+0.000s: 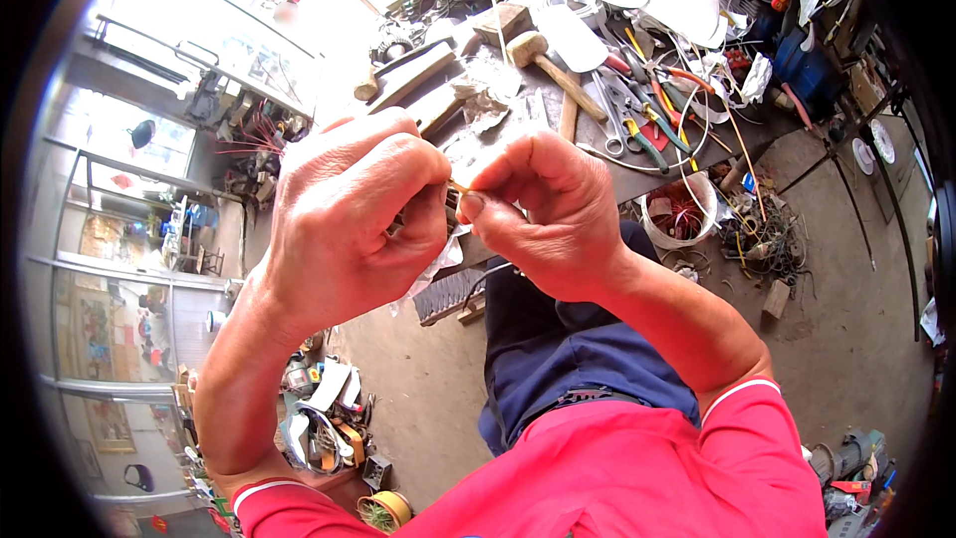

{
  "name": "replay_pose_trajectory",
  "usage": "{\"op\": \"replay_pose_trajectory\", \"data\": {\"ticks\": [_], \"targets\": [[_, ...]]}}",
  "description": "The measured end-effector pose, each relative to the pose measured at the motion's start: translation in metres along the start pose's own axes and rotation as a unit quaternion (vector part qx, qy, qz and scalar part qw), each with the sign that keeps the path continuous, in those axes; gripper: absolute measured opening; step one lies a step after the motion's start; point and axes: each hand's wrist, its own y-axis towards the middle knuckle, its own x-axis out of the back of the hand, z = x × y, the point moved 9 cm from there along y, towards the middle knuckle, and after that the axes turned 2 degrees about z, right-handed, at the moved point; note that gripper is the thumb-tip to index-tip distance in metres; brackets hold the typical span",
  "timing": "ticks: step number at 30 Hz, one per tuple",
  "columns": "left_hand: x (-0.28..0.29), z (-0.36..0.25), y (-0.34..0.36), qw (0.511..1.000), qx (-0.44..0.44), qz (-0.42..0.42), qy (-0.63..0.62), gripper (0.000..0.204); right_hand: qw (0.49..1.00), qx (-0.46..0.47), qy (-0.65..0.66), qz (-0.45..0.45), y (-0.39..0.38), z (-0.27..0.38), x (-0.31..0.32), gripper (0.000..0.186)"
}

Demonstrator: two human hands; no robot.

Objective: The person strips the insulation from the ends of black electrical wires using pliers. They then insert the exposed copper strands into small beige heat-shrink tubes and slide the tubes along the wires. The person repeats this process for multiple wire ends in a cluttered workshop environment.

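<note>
Raised close before me, my two hands meet fingertip to fingertip. Between them shows a tiny, thin, gold-coloured piece [458, 187], too small to tell its kind. My left hand [349, 199] is closed, its curled fingers holding one end. My right hand [548, 209] pinches the other end between thumb and forefinger. Most of the piece is hidden by the fingers. Behind the hands, on a cluttered workbench, lie a wooden mallet [528, 48], crumpled clear plastic [486, 110], a wrench [614, 145] and several pliers [645, 144].
A white bucket [653, 231] with reddish wire stands below the bench's right side, beside a heap of tangled wire [772, 239]. Scrap parts [324, 418] lie on the lower left, near a yellow plant pot [394, 506]. Power tools [851, 468] sit at lower right.
</note>
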Motion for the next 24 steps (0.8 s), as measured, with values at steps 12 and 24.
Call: {"op": "replay_pose_trajectory", "data": {"ticks": [12, 24], "targets": [[0.010, -0.008, -0.002, 1.000, -0.003, -0.014, -0.007, 0.023, 0.981, -0.083, -0.035, 0.172, 0.000, 0.001, -0.027, 0.034], [0.007, -0.002, -0.010, 0.997, 0.042, -0.017, -0.063, 0.022, 0.988, -0.063, -0.022, 0.138, -0.005, 0.007, -0.027, 0.027]]}}
